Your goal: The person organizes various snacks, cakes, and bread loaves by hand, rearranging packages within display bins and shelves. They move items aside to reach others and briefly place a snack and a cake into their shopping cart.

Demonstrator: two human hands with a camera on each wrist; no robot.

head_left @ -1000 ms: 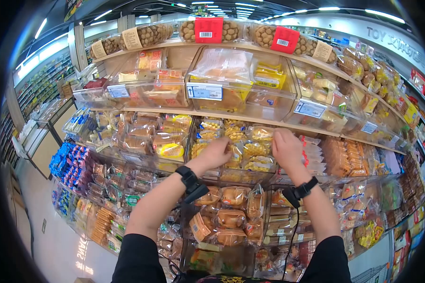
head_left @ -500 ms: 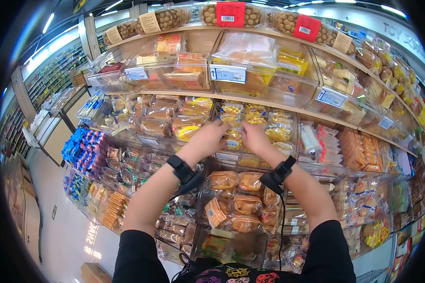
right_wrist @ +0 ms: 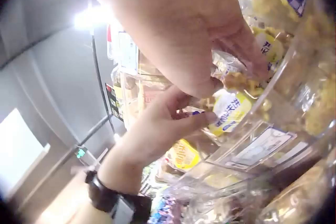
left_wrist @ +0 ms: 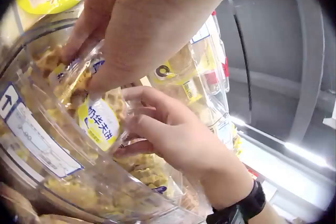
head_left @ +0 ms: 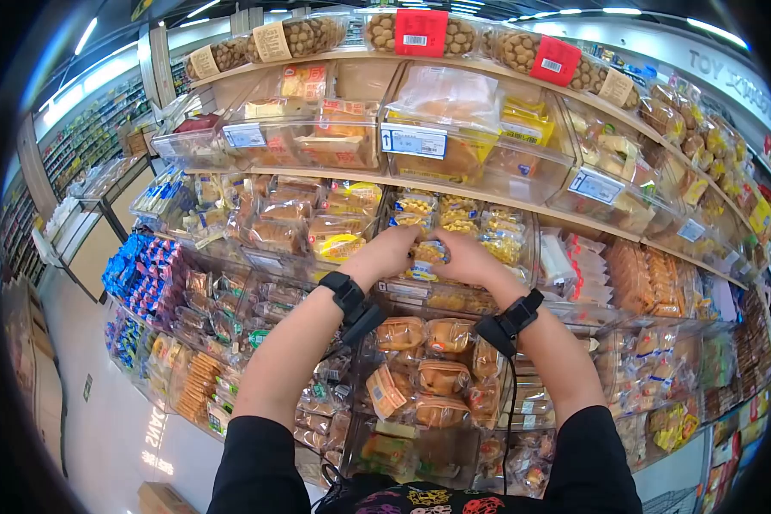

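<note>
A clear packet of yellow waffle-like pieces with a yellow-and-white label [head_left: 428, 254] [left_wrist: 98, 122] [right_wrist: 231, 111] is between the two hands, just above the front of a clear bin. My left hand [head_left: 389, 253] [left_wrist: 144, 22] [right_wrist: 152, 129] pinches its left side between thumb and fingers. On the other side, my right hand [head_left: 469, 259] [left_wrist: 176, 132] [right_wrist: 181, 29] grips the packet's edge with bent fingers. Similar packets [head_left: 499, 244] lie behind and beside it in the bin. Some fingertips are hidden by the hands and packet.
The bin's clear front wall [head_left: 403, 289] stands below the hands. A shelf edge [head_left: 480, 202] runs above, with a price label [head_left: 414, 141] higher up. Brown bread packets [head_left: 278, 214] fill the left bin; packaged buns [head_left: 444, 377] lie below.
My right hand has moved left from the bin's right side to meet my left hand. The packet between them now shows more clearly, and the camera view has shifted.
</note>
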